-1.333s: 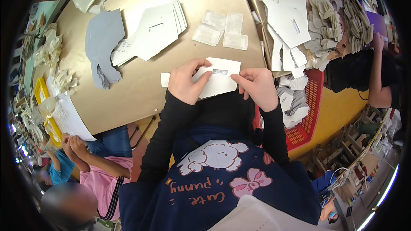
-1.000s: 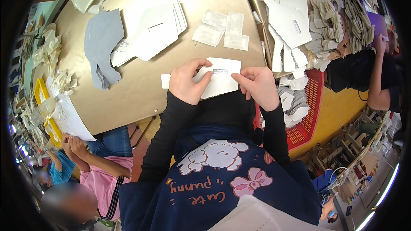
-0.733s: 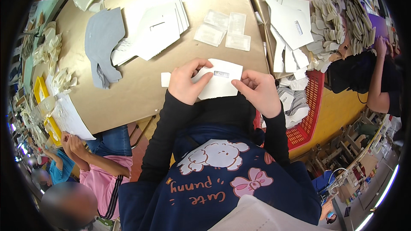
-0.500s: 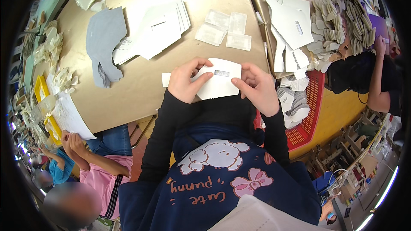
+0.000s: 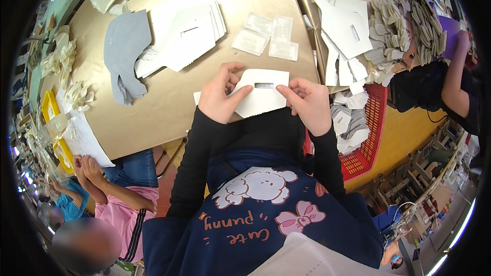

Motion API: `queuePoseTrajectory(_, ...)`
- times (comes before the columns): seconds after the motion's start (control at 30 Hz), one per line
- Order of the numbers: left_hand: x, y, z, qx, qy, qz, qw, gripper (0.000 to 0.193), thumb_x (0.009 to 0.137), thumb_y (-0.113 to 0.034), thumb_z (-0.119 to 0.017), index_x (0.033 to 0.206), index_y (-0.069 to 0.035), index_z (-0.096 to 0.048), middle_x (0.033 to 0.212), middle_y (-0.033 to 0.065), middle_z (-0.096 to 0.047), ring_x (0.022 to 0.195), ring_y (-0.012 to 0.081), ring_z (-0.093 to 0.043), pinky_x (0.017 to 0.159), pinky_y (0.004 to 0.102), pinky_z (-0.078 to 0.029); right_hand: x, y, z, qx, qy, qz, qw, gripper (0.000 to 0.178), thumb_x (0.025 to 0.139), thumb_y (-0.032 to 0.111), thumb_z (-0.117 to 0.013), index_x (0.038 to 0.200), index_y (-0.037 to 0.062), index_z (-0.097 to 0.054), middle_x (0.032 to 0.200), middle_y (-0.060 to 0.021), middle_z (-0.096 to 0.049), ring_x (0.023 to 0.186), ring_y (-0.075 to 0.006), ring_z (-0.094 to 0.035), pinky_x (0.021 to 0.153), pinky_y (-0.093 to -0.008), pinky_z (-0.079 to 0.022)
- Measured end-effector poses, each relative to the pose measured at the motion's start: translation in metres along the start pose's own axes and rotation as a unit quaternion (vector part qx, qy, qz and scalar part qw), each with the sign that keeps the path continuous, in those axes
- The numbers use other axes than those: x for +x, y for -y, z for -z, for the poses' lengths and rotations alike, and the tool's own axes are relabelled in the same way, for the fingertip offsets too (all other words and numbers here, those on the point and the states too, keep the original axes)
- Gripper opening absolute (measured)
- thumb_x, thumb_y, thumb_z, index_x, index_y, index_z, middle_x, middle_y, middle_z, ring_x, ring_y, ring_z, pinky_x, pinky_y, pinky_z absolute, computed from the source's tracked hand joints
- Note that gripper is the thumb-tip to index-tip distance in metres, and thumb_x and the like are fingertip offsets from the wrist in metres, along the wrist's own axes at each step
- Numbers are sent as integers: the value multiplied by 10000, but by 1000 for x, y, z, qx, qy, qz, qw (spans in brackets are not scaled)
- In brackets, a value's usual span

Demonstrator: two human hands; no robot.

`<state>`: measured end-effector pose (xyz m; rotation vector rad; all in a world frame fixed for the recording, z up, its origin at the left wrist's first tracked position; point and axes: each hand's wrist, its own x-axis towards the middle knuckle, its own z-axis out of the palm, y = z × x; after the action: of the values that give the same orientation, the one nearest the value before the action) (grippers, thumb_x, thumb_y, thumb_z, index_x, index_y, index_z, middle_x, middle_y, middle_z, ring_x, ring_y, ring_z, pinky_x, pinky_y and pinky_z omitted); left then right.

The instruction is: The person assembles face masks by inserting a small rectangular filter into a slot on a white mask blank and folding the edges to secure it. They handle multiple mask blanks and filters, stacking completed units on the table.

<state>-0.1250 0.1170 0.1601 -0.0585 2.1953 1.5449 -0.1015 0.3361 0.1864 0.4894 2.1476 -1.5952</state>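
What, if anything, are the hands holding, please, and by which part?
A white piece: left hand left of its grey rectangle, right hand at its right edge.

A flat white piece (image 5: 262,101), rectangularly slotted, is held at the table edge (image 5: 153,140).

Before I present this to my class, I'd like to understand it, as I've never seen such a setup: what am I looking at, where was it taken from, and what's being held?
There is no machine here, just a person's two bare hands. The wide fisheye camera sits on their head, looking down, so straight edges bend toward the rim. On the gold-brown flat tabletop lie a pile of curved grey flat pieces, a fanned stack of white flat pieces and several small translucent rectangular pieces. The left hand lies over the left part of a flat white panel with a small rectangular window, thumb resting on it; the right hand holds its right edge.
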Motion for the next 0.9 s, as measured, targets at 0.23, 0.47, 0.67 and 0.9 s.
queuePoseTrajectory(0.23,-6,-7,-1,39,-39,29,998,392,820,-157,-778,1140,-63,-572,723,46,-624,571,153,-540,560,311,-446,5,5,-1,-28,3,-9,1000,216,910,129,-732,789,-41,-675,555,-1,-573,437,-30,-471,418,-200,-328)
queuePoseTrajectory(0.47,-4,-10,0,65,-37,30,997,338,845,-115,-794,987,-50,-495,717,0,-557,605,50,-465,546,214,-384,8,1,-1,-39,7,-11,999,234,904,154,-739,794,-44,-681,551,-19,-587,425,-48,-486,411,-216,-342)
queuePoseTrajectory(0.67,-2,-13,1,87,-29,43,995,355,830,-126,-805,921,-48,-471,709,3,-539,598,54,-458,542,224,-387,8,-1,-2,-42,4,-7,999,216,909,135,-734,800,-44,-680,558,-3,-577,432,-30,-469,409,-202,-321)
queuePoseTrajectory(0.9,0,-14,0,103,-32,43,993,351,828,-121,-802,910,-46,-470,706,5,-538,583,55,-453,531,226,-383,8,-4,-2,-50,-5,-2,999,245,889,172,-748,783,-38,-681,544,-43,-594,419,-75,-518,418,-238,-371)
